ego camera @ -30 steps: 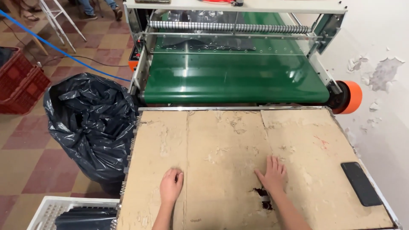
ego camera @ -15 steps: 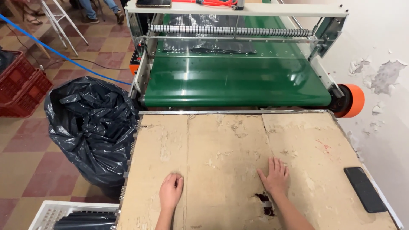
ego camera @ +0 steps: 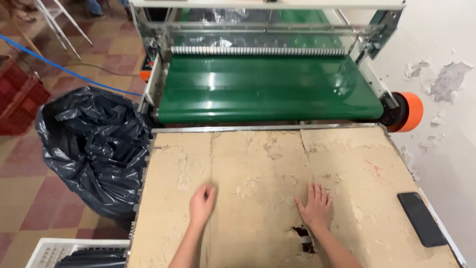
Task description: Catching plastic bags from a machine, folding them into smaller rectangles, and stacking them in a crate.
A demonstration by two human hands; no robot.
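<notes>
- Since the earlier frames both hands lie in much the same places on the bench; the view has tilted slightly, so the phone now sits lower right and more of the crate shows at lower left.
- Left hand (ego camera: 202, 203): lower centre-left of the frame, palm down on the cardboard (ego camera: 258, 198), fingers loosely curled, grasping nothing.
- Right hand (ego camera: 314, 204): lower centre-right, palm down and flat on the cardboard, fingers spread, grasping nothing.
- Cardboard: worn tan sheets covering the bench (ego camera: 267, 128), whose metal rim shows along the far edge; the surface is scuffed and peeling in patches.
- Hole (ego camera: 303, 237): a dark torn gap in the cardboard, just beside the right wrist, with a pale strip inside it.
- Phone (ego camera: 421, 219): black, lying flat at lower right, near the bench's right edge and well apart from the right hand.
- Belt (ego camera: 267, 89): green conveyor across the upper centre, just beyond the bench, with a row of pale rollers along its far end inside a metal frame.
- Wheel (ego camera: 412, 111): orange, at the belt's right end, next to the flaking wall (ego camera: 446, 74) at upper right.
- Bag (ego camera: 94, 144): black plastic, crumpled and open, at left, just beside the bench on the tiled floor.
- Crate (ego camera: 54, 250): white, lower left corner, holding dark items.
- Basket (ego camera: 17, 99): red, at the left edge.
</notes>
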